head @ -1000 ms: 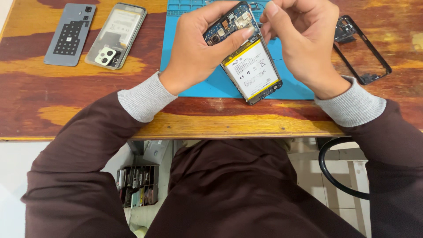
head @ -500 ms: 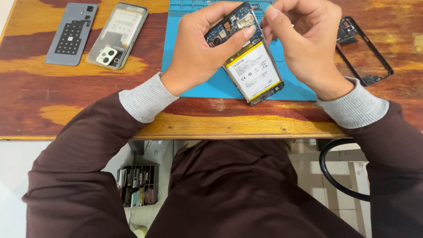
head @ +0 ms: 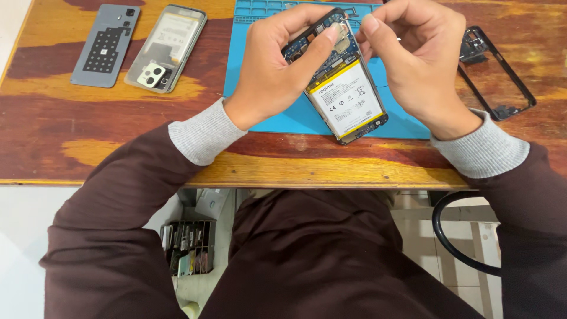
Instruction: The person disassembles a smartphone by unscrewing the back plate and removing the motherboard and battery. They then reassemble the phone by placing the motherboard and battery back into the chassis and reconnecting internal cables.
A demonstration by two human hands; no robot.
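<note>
Holding an opened smartphone (head: 342, 88) tilted above the blue repair mat (head: 254, 71), the person works at its upper end with both hands. Left hand (head: 277, 65) is clamped around the phone's top-left edge, thumb laid across the exposed circuit board near the camera end. Right hand (head: 422, 62) has its fingers drawn together in a pinch just at the phone's top-right corner; whether anything small sits between those fingertips cannot be told from this view. The phone's white-and-yellow battery (head: 345, 100) faces up, its lower end pointing toward 5 o'clock over the mat's near edge. Compared with the views a second and half a second back, the phone's angle and the left grip are essentially unchanged; the right fingertips show only a slight shift near the top corner. Judged from that, the work is fine picking at the board end and not a change of grip. At 10 o'clock on the wooden table (head: 118, 153) lie a grey back cover (head: 106, 44) and, just beside it, a second phone shell with camera module (head: 166, 47). At 2 o'clock, off the mat, rests a black mid-frame (head: 496, 74).
</note>
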